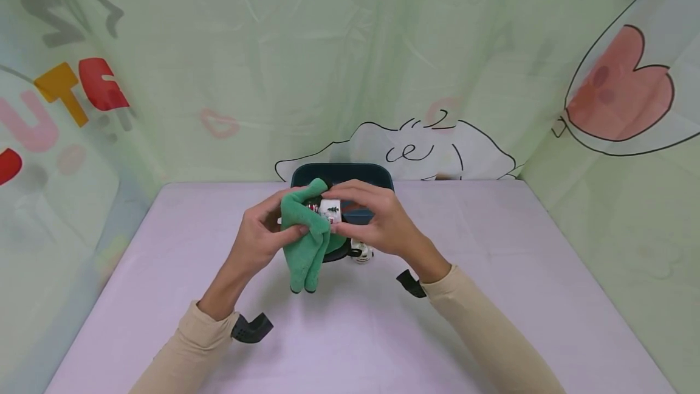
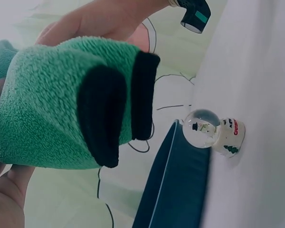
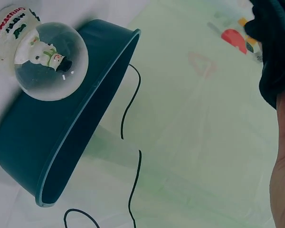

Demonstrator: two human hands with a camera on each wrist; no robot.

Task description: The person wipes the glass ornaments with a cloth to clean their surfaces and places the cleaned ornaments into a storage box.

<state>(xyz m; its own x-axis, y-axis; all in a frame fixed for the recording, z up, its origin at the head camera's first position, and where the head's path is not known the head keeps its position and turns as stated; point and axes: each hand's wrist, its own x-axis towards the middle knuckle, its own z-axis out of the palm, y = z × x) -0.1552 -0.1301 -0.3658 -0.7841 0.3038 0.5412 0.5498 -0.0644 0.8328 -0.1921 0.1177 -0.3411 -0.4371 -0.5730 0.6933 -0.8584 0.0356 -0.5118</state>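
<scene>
Pinching a soft green cloth [image 1: 308, 248], the left hand [image 1: 265, 227] has its fingers and thumb nearly closed. The right hand [image 1: 377, 214] curls its fingers and thumb on a small white thing [image 1: 331, 209], just right of the cloth and partly hidden. The right fingers are nearer to it; I can't tell which way its long side points. Past them, a snow globe [image 2: 211, 130] stands up on the tabletop [image 1: 465, 321], beside a dark blue tub [image 3: 52, 126]. Behind hangs a green curtain [image 1: 328, 78].
</scene>
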